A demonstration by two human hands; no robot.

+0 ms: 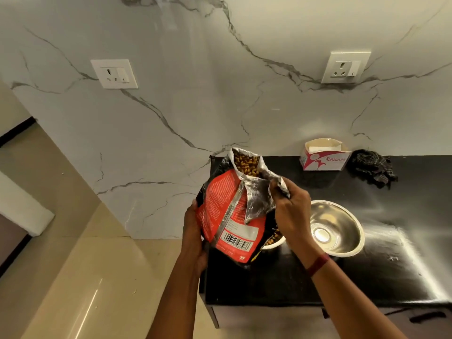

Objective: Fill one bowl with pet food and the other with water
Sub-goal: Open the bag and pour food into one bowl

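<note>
both hands (pixel 195 231) (pixel 291 211) gripped the bag (pixel 227 211); food bowl (pixel 275 241) held kibble, so water for the empty bowl (pixel 342 216) came next.

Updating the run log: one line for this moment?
left hand grip: food bag | right hand: bag top | food bowl: kibble | steel bowl: empty

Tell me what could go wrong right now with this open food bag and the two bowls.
The food bag is open, held above the counter edge, so tipping it may spill kibble onto the floor. The bag hides most of the bowl with kibble; overfilling would be hard to notice. The empty steel bowl sits right beside it, so stray kibble could land there.
</note>
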